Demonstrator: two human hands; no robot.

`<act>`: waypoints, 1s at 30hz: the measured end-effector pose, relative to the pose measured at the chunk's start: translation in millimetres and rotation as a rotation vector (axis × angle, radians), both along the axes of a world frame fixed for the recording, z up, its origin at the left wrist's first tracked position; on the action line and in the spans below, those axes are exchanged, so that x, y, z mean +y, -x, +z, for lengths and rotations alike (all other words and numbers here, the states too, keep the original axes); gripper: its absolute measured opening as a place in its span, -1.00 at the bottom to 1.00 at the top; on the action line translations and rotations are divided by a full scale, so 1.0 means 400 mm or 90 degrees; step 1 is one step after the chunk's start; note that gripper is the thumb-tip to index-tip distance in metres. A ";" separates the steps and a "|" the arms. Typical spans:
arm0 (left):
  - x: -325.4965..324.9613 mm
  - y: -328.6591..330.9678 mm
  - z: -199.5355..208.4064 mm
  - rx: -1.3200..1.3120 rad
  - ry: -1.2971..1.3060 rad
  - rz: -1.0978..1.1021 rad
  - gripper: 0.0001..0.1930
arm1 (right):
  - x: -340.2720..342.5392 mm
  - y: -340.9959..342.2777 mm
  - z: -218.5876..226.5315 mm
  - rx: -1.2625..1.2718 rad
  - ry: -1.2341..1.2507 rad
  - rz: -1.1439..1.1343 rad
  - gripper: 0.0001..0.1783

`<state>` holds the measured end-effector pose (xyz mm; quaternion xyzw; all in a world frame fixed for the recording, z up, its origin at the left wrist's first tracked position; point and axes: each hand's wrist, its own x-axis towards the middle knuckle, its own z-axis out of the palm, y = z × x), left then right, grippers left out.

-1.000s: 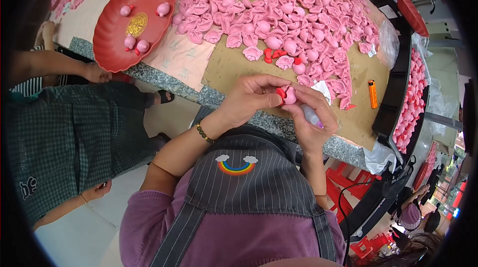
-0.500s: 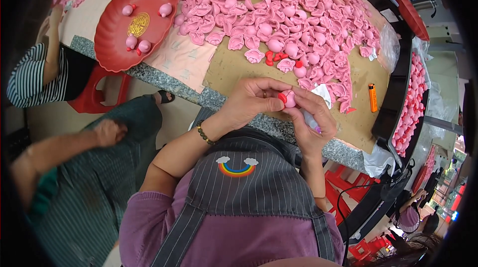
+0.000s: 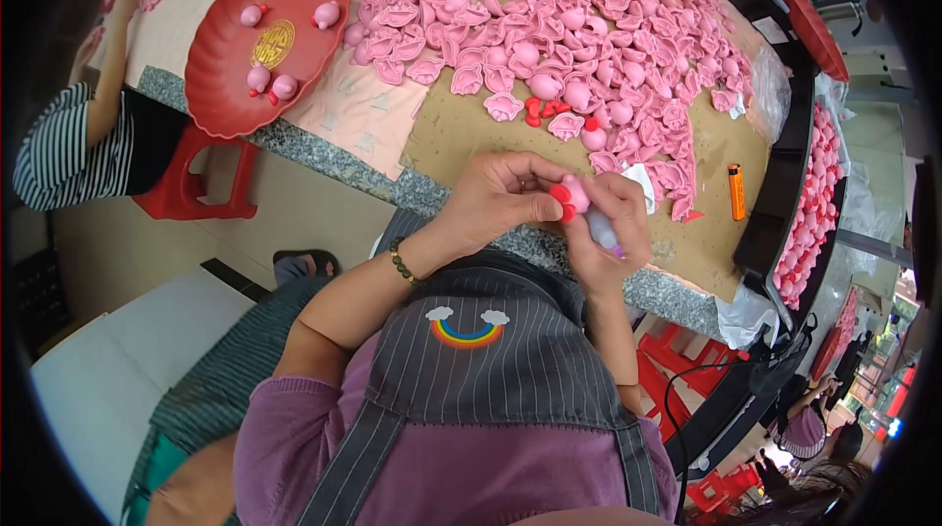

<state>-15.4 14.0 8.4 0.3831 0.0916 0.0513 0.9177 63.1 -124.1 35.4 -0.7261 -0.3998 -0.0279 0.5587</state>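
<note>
My left hand [image 3: 496,194] pinches a small red bow [image 3: 562,200] between thumb and fingertips, pressed against a round pink plastic piece [image 3: 579,190]. On the other side, the fingertips of my right hand [image 3: 625,222] touch that pink piece. Tucked in the right palm is a small translucent squeeze bottle [image 3: 601,230] with a purple tip. Both hands are above the table's front edge. Beyond them, loose red bows [image 3: 540,112] lie by a large heap of pink petal-shaped pieces [image 3: 608,45].
A red scalloped tray [image 3: 211,65] at left holds several pink balls with red bows. An orange lighter [image 3: 736,192] lies at right, beside a black bin [image 3: 760,241] of finished-looking pink and red pieces. Other people sit at left, near a red stool [image 3: 186,183].
My right hand has turned slightly, showing more of the bottle, and the bow faces outward more. The neighbour at lower left has leaned back, and their hand has left view.
</note>
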 end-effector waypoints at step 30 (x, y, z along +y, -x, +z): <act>-0.002 -0.016 -0.018 -0.017 -0.101 0.041 -0.78 | -0.001 -0.020 0.000 -0.004 -0.006 0.052 -0.68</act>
